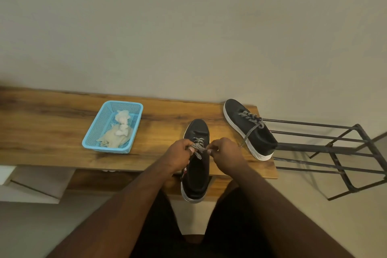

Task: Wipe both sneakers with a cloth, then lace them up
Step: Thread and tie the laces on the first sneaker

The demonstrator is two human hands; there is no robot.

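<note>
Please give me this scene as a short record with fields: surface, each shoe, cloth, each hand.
surface: wooden bench
near shoe: black sneaker, heel over the front edge, being laced
far shoe: black sneaker at the bench's right end, laced, one lace end trailing
cloth: crumpled in the blue basket, cloth
left hand: pinches the lace
right hand: pinches the lace
beside bench: metal rack

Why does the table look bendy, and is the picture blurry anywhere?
Head view: the wide lens curves the table edge and splays the rack; dim, warm light, a soft glow by the near sneaker, faint rack shadows; the hands on the laces look slightly soft.
</note>
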